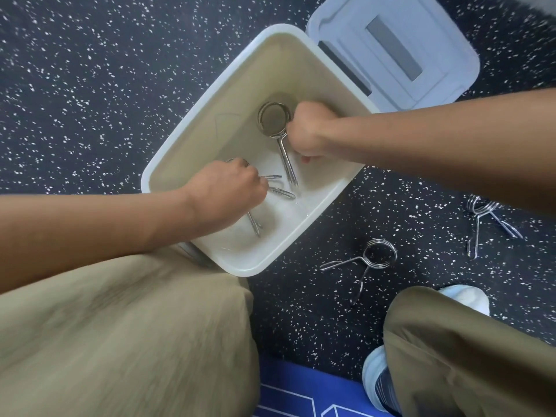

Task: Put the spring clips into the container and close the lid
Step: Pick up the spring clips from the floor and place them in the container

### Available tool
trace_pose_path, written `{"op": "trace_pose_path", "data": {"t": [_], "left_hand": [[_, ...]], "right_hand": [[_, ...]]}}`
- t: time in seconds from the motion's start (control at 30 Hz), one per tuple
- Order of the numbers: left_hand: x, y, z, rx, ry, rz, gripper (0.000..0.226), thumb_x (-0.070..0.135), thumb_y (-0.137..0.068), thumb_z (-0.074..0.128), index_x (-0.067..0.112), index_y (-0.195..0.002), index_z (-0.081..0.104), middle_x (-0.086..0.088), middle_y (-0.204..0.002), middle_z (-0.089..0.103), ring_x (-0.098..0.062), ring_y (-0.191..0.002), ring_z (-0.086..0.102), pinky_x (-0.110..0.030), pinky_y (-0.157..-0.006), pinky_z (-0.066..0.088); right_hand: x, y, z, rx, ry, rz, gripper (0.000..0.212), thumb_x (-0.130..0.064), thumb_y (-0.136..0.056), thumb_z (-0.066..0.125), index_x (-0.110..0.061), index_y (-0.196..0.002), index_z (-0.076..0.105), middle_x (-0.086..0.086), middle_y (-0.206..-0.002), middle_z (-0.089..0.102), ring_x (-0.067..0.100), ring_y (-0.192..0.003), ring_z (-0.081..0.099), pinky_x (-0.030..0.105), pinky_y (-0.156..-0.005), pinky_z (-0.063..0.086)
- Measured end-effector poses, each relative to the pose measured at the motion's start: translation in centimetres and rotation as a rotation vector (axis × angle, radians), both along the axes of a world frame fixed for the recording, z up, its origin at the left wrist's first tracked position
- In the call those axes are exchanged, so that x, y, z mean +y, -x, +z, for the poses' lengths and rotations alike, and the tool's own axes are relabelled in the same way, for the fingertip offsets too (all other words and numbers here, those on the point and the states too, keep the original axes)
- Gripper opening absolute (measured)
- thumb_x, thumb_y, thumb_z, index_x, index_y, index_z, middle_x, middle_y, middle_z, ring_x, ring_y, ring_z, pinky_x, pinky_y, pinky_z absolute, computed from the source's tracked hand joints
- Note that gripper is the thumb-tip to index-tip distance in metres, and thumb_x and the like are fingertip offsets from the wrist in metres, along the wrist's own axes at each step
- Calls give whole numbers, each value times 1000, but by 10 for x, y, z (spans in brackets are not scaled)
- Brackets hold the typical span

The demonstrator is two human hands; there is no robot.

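Observation:
A white container (pixel 192 136) stands open on the dark speckled floor, its pale lid (pixel 391 46) hinged back at the upper right. Both hands reach inside it. My right hand (pixel 307 130) is closed on a metal spring clip (pixel 275 120), whose coil and one handle show beside the fist. My left hand (pixel 225 191) is closed on another spring clip (pixel 279 192); its handles stick out past the fingers and below the palm. Two more spring clips lie on the floor to the right of the box, one nearby (pixel 373 257) and one farther out (pixel 484 218).
My legs in khaki trousers (pixel 120 326) fill the bottom of the view, the left knee touching the container's near corner. White shoes (pixel 379 377) sit at the lower right. A blue mat (pixel 301 392) lies along the bottom edge.

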State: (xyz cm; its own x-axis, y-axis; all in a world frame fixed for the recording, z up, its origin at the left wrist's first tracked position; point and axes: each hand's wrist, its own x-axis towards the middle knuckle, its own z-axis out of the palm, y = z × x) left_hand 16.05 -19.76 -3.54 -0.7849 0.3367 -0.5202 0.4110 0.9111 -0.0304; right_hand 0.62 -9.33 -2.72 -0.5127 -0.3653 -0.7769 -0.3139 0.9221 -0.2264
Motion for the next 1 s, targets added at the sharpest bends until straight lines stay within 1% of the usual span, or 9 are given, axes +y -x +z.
{"op": "trace_pose_path", "data": {"t": [0.07,0.13,0.27,0.4,0.5,0.57,0.67,0.83,1.0], "left_hand": [[-7,5,6,37,-41,3,7,4,-82,63,10,-80,60,-9,-71,61,-31,-66,59,-31,-44,33],[-10,11,17,84,-64,-4,15,11,-84,67,9,-72,57,-9,-62,57,-31,-57,57,-30,-43,27],[-1,20,42,151,-183,77,32,32,-101,41,12,-78,47,-5,-66,51,-34,-63,56,-32,-49,28],[17,29,65,185,-285,160,30,41,-102,31,18,-83,36,2,-71,44,-31,-61,45,-32,-50,27],[33,35,77,208,-353,162,30,41,-101,30,18,-88,44,3,-71,44,-34,-60,53,-32,-50,32],[46,38,84,238,-404,137,29,40,-100,30,18,-86,45,3,-68,43,-33,-54,48,-32,-48,31],[71,47,89,272,-466,96,28,38,-99,36,17,-81,36,-2,-62,48,-29,-50,35,-30,-45,25],[113,57,80,229,-562,-43,30,39,-100,36,15,-82,34,-3,-67,53,-34,-55,54,-35,-44,38],[145,53,56,77,-536,-184,29,36,-101,36,14,-88,50,-4,-79,60,-33,-68,61,-42,-54,52]], "right_hand": [[2,2,2,9,48,-26,33,-17,-101,45,-6,-74,60,12,-72,65,18,-52,55,22,-50,44],[9,1,7,5,86,-48,41,-21,-103,42,-7,-67,54,10,-66,63,20,-53,59,24,-56,51],[19,-1,16,-8,195,-96,39,-29,-102,43,-5,-87,68,12,-71,75,25,-64,74,38,-71,61],[36,-5,38,-19,333,-92,27,-23,-98,46,-12,-90,69,0,-66,74,12,-48,69,30,-58,57],[52,-8,61,-21,459,-154,21,-18,-95,50,-15,-86,69,-2,-60,69,10,-41,63,20,-44,44],[65,-9,75,1,532,-195,19,-17,-93,52,-14,-84,69,0,-59,68,12,-41,63,20,-45,43],[91,-2,92,52,617,-281,19,-18,-92,54,-12,-83,70,-1,-57,65,3,-39,54,20,-48,40],[145,18,104,191,706,-400,18,-19,-89,55,-16,-78,68,-3,-48,57,6,-38,49,18,-44,35],[199,46,90,333,660,-464,18,-22,-88,54,-16,-78,68,1,-53,59,7,-39,49,19,-48,36]]}}
